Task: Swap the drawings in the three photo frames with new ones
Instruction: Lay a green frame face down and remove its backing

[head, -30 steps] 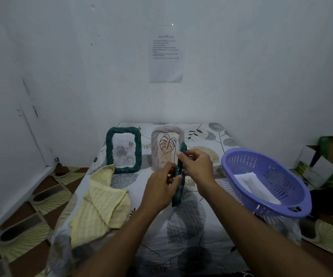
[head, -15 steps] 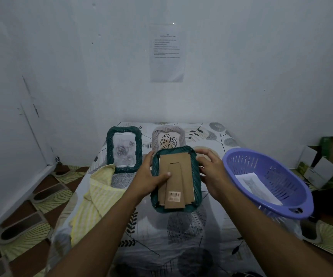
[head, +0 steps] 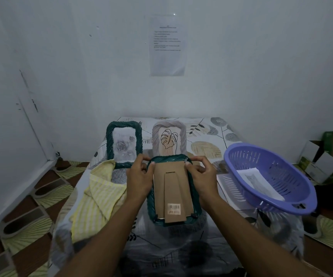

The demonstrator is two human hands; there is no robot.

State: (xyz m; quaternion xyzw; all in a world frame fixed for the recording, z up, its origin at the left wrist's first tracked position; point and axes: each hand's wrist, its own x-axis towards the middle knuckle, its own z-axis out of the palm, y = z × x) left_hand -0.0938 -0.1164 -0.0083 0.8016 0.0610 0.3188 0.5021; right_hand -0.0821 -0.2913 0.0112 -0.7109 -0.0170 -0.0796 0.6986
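1. Both hands have moved from the mid-sides of the dark green frame (head: 150,204) up to its top corners. The frame is still face down, back toward the camera, low over the tabletop (head: 181,246).
2. The left hand (head: 139,177) grips the top-left corner, thumb on the edge of the cardboard backing (head: 171,188). The right hand (head: 201,175) grips the top-right corner, its fingers (head: 191,167) curled beside a small metal tab (head: 186,161).
3. Handling estimate: the frame looks light and rigid, and its rope-textured rim should give a secure hold. The front is hidden, so assume a fragile pane and support the frame by its rim.
4. The backing appears to be thin card that bends easily. Release the tabs and lift it by its top edge, not by the stand leg (head: 174,198).
5. Two more frames, the rose frame (head: 109,144) and the beige frame (head: 183,136), stand upright behind. A loose sheet (head: 259,181) lies in the purple basket (head: 293,204) to the right.
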